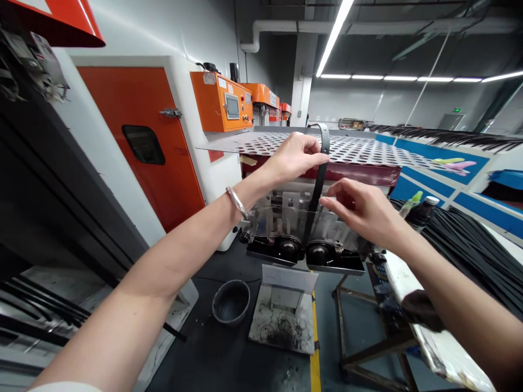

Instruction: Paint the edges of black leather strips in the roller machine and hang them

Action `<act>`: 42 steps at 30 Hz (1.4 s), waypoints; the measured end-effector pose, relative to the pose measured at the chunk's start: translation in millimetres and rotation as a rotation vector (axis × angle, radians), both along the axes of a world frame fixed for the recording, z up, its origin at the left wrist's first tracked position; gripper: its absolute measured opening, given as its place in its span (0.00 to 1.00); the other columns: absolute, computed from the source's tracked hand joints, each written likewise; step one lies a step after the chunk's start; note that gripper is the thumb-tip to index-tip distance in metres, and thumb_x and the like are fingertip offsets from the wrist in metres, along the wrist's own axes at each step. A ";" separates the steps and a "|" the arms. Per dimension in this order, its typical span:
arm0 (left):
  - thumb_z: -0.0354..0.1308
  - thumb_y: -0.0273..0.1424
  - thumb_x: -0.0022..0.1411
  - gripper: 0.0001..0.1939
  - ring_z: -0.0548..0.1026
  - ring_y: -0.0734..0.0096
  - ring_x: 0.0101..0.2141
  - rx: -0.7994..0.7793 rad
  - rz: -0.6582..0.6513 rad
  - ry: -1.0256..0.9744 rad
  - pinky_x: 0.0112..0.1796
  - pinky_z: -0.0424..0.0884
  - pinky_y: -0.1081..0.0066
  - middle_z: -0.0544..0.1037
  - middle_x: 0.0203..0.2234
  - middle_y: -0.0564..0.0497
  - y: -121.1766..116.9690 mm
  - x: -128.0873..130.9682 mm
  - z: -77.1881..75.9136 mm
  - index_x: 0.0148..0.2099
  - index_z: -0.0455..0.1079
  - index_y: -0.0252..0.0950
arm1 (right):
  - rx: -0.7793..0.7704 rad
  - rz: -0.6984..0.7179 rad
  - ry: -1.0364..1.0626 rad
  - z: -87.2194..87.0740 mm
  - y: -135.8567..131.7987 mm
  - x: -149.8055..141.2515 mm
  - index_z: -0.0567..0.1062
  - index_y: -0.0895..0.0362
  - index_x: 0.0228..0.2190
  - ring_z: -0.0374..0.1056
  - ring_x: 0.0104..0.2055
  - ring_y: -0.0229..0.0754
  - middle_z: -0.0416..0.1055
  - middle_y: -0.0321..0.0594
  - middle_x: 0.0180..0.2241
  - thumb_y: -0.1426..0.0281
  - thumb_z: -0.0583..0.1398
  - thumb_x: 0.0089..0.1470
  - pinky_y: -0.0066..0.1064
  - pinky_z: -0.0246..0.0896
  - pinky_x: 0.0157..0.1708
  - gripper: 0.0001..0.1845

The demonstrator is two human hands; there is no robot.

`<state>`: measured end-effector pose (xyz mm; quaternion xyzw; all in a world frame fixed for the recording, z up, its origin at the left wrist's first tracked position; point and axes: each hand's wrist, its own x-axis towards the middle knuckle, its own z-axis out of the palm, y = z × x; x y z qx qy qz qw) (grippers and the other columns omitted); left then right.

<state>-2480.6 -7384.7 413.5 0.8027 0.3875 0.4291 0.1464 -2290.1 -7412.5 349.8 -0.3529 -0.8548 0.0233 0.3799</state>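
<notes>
A black belt strap (320,182), with punched holes near its curled-over top end, hangs down between two black rollers of a machine. My left hand (296,157) pinches the strap near its upper end. Beside its middle, my right hand (359,207) is half curled, thumb and fingers apart. Its thumb tip is close to the strap's edge; whether they touch I cannot tell. Below my hands, the left roller (289,246) and the right roller (318,254) sit over dark trays, behind a clear cover (273,226). The strap's lower end is hidden between the rollers.
A perforated metal sheet (359,149) lies atop the machine. Many black straps (469,256) lie on the right-hand table beside a dark bottle (425,211). A black bucket (231,302) and a stained floor board (281,326) are below. An orange control box (212,103) is at left.
</notes>
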 end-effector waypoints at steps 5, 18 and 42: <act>0.62 0.33 0.60 0.11 0.67 0.74 0.25 0.185 0.208 0.070 0.29 0.61 0.71 0.74 0.22 0.52 -9.3 -7.4 -27.7 0.26 0.71 0.34 | -0.461 0.140 -0.073 -78.4 -42.9 14.2 0.64 0.53 0.23 0.55 0.22 0.37 0.61 0.33 0.20 0.54 0.53 0.64 0.31 0.45 0.23 0.22; 0.58 0.41 0.63 0.11 0.67 0.71 0.25 -0.549 0.467 -0.528 0.24 0.61 0.73 0.76 0.30 0.52 -168.7 -45.1 -203.4 0.44 0.74 0.42 | -0.839 -0.039 0.339 -301.4 4.3 -29.3 0.72 0.53 0.44 0.68 0.53 0.52 0.73 0.46 0.50 0.59 0.60 0.52 0.44 0.61 0.54 0.19; 0.60 0.44 0.58 0.19 0.67 0.76 0.25 -1.381 0.384 -0.726 0.21 0.57 0.78 0.74 0.31 0.50 -221.9 -15.3 -336.3 0.44 0.71 0.34 | -1.501 0.065 0.337 -294.4 -95.3 -15.9 0.59 0.54 0.18 0.47 0.26 0.35 0.52 0.29 0.20 0.63 0.60 0.44 0.29 0.41 0.26 0.15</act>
